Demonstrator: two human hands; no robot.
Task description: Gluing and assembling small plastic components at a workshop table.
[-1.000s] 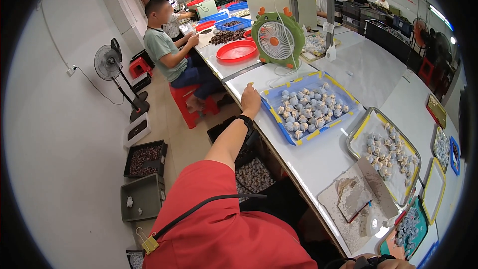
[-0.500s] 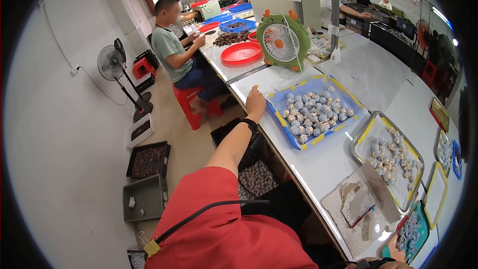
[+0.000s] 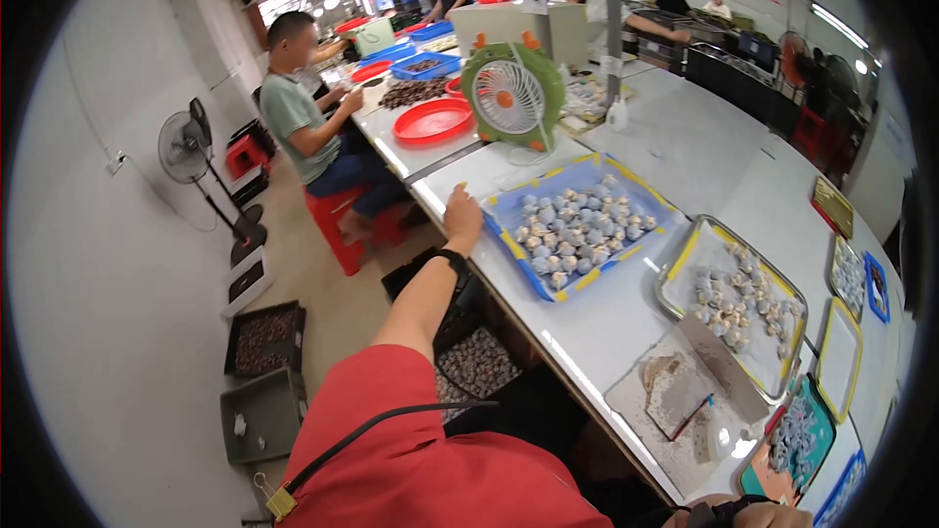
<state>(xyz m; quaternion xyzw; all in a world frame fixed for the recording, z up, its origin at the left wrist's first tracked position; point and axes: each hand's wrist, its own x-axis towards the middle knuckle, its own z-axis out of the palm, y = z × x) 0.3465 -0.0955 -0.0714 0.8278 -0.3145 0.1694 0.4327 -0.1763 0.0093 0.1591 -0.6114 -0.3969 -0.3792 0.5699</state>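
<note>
My left hand [image 3: 463,217] is stretched out over the table edge, just left of a blue tray [image 3: 531,279] with yellow tape on its rim. Its fingers are closed, with a small yellowish bit at their tips that I cannot make out. In the tray lie many round grey-blue pieces [image 3: 577,225] with pale cream parts. Of my right hand [image 3: 773,516] only a part shows at the bottom right edge, and its fingers are not clear. Nearest to it are a teal tray [image 3: 825,418] of grey-blue pieces and a stained cardboard piece [image 3: 636,401].
A green fan [image 3: 509,98] stands behind the blue tray. Right of that tray lies a metal tray [image 3: 675,308] with similar pieces. A seated person [image 3: 308,117] works at the far left beside a red tray [image 3: 433,123]. Dark crates [image 3: 262,420] and a floor fan [image 3: 186,149] stand on the floor.
The whole view has shifted, so most things sit further left in the picture. My left hand stays beside the blue tray, fingers still closed. More of my right hand shows at the bottom edge.
</note>
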